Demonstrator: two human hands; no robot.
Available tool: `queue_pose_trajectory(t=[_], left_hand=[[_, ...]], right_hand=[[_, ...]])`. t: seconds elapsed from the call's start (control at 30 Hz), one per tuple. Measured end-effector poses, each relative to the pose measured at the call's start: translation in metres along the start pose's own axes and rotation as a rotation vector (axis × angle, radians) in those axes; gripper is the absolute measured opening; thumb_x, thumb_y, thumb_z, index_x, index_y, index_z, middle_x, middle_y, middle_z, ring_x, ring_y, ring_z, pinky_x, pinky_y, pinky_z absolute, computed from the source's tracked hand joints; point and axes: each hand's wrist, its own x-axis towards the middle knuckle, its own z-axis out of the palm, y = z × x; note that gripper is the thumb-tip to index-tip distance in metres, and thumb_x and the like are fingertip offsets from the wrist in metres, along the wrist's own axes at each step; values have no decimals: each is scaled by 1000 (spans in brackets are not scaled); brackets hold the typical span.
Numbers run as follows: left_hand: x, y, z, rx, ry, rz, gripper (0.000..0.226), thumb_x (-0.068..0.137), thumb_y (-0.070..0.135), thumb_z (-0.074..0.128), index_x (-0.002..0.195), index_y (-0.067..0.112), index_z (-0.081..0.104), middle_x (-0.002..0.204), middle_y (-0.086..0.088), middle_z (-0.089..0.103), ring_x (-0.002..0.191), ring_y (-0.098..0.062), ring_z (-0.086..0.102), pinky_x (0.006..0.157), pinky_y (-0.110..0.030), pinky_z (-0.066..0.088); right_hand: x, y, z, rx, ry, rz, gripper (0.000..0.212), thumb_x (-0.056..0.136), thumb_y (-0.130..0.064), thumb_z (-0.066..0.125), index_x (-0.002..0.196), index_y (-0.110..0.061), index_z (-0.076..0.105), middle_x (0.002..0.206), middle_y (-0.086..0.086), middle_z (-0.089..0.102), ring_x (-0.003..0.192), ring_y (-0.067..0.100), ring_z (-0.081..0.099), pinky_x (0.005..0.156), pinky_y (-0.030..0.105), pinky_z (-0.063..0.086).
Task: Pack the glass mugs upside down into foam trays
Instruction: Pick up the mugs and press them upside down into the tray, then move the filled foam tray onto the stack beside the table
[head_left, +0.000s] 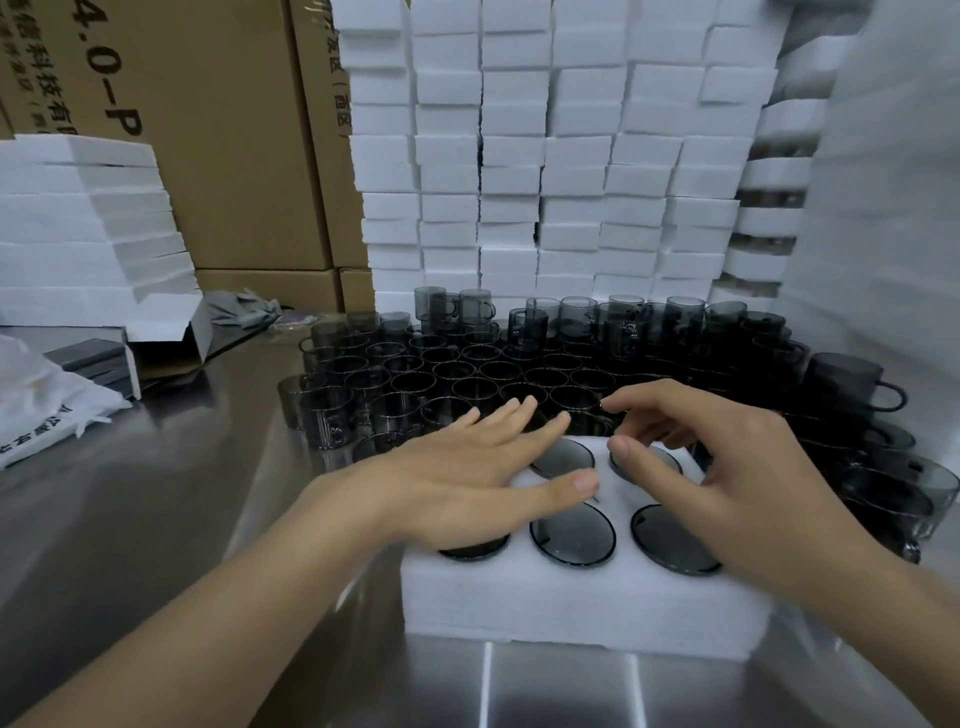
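A white foam tray sits on the steel table in front of me. Several smoked-glass mugs stand upside down in its round holes, their dark bases showing. My left hand lies flat over the tray's left side, fingers straight, covering part of two mug bases. My right hand hovers over the tray's back right corner with fingers loosely curled and thumb near a mug base; it holds nothing that I can see. Behind the tray, a crowd of loose mugs stands upright.
Stacks of white foam trays form a wall behind the mugs. Cardboard boxes stand at the back left, with more foam pieces and a white bag on the left. Bare steel table lies left of the tray.
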Motion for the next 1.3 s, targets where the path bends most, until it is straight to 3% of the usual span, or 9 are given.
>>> queue_pose_trajectory(t=[0.23, 0.4, 0.5, 0.57, 0.7, 0.83, 1.0, 1.2, 1.3], left_hand=[[-32, 16, -17, -334, 99, -22, 72, 91, 90, 26, 157, 73, 4, 171, 37, -13, 151, 19, -2, 126, -28, 3], [-95, 25, 2, -558, 717, -173, 57, 77, 79, 53, 129, 59, 64, 124, 36, 63, 114, 13, 60, 91, -14, 48], [-108, 33, 34, -733, 831, -285, 56, 66, 74, 56, 113, 49, 72, 109, 31, 70, 101, 15, 64, 75, -5, 48], [-106, 39, 54, -812, 824, -359, 65, 65, 71, 58, 125, 49, 68, 107, 41, 69, 99, 27, 59, 70, 3, 43], [-98, 51, 77, -890, 805, -478, 88, 59, 77, 59, 143, 50, 61, 131, 37, 65, 85, 29, 59, 68, 2, 39], [-97, 59, 73, -941, 751, -543, 37, 71, 81, 52, 108, 90, 52, 109, 39, 66, 94, 34, 51, 73, 3, 34], [-93, 70, 63, -1294, 803, -499, 16, 89, 56, 67, 99, 58, 78, 94, 46, 70, 88, 33, 58, 75, -1, 42], [-80, 74, 70, -1765, 900, -536, 56, 49, 42, 90, 101, 27, 76, 121, -5, 77, 114, -34, 74, 75, -61, 66], [-81, 63, 62, -1803, 779, -571, 77, 51, 20, 96, 125, 22, 72, 112, -13, 79, 102, -34, 78, 75, -47, 64]], right_hand=[[1, -6, -7, -32, 91, 116, 11, 99, -38, 64, 107, -45, 67, 92, -22, 69, 86, 5, 67, 72, 14, 47], [8, -10, -32, -233, 50, 233, 21, 100, -49, 55, 83, -38, 53, 62, -14, 62, 56, 10, 59, 48, 29, 43], [9, -12, -30, -348, -82, 241, 14, 101, -54, 54, 90, -46, 59, 80, -19, 62, 69, 2, 60, 62, 31, 52], [7, -15, -25, -354, -184, 198, 29, 100, -63, 47, 120, -52, 65, 117, -32, 56, 106, -7, 54, 87, 24, 50], [1, -20, -15, -138, -475, 182, 78, 90, -91, 23, 161, -59, 28, 164, -47, 14, 152, -21, 0, 124, 19, 16], [-2, -17, -5, -167, -707, 219, 90, 81, -100, 10, 162, -62, 14, 168, -41, -8, 157, -9, -20, 134, 37, -9], [-3, -22, -3, -167, -648, 269, 90, 68, -109, 0, 151, -77, 16, 171, -28, -18, 160, 6, -24, 133, 39, -9], [1, -26, -13, -9, -606, 302, 55, 87, -94, 7, 134, -86, 35, 167, -41, 5, 158, -13, -7, 133, 34, 0], [6, -30, -21, 81, -566, 281, 56, 75, -105, 10, 123, -93, 37, 148, -62, 19, 148, -27, 3, 128, 28, 9]])
